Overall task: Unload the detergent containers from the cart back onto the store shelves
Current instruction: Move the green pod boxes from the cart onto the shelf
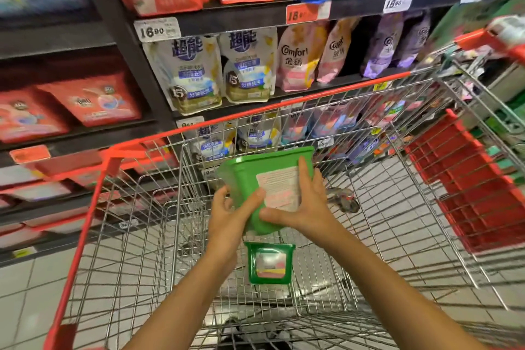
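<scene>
Tub [250, 179] | over cart [127, 150] middle; left hand [227, 214] and right hand [302, 207] both clamped on it | second tub [270, 263] on cart floor | handling: lift clear of far rim, keep level, seat behind shelf [241, 20] edge.

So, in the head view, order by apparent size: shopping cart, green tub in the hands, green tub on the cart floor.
1. shopping cart
2. held green tub
3. green tub on the cart floor; it lies farther away, so their true sizes may match.
</scene>
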Demonstrator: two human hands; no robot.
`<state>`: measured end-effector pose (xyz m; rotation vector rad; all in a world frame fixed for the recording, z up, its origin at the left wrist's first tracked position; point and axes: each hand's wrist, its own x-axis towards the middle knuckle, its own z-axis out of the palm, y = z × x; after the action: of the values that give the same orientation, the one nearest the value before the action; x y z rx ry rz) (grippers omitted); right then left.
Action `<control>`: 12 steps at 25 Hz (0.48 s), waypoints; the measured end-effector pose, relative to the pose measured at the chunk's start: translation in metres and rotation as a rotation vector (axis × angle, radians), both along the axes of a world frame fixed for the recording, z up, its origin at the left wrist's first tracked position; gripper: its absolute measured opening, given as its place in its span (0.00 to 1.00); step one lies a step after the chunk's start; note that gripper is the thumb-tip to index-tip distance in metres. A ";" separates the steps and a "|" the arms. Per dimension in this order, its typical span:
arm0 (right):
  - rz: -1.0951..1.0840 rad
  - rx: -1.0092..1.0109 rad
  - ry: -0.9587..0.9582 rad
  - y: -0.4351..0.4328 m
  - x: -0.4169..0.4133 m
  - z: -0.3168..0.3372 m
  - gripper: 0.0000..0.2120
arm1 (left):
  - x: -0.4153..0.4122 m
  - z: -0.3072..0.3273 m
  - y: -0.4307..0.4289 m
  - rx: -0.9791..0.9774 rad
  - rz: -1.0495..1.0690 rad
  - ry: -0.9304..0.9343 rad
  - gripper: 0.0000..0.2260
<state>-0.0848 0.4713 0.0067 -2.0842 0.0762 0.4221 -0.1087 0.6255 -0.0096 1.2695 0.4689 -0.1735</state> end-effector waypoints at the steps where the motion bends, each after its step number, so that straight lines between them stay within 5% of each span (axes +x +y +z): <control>1: 0.010 0.031 0.032 -0.001 -0.001 0.005 0.65 | -0.002 0.004 0.003 -0.040 -0.039 -0.032 0.30; 4: -0.032 0.490 0.095 -0.013 0.001 0.018 0.55 | -0.002 0.013 0.012 -0.103 -0.103 -0.143 0.25; 6: -0.030 0.691 0.185 -0.013 -0.002 0.018 0.62 | 0.003 0.015 0.011 -0.148 -0.133 -0.159 0.32; 9: -0.010 0.793 0.216 -0.004 -0.008 0.014 0.65 | 0.004 0.019 0.003 -0.355 -0.269 -0.024 0.52; 12: 0.049 0.689 0.214 -0.009 -0.004 0.026 0.55 | 0.003 0.015 0.003 -0.383 -0.239 -0.032 0.56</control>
<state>-0.0891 0.4618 0.0322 -1.3625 0.0026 0.6020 -0.1061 0.6282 0.0054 0.9463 0.2392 -0.4232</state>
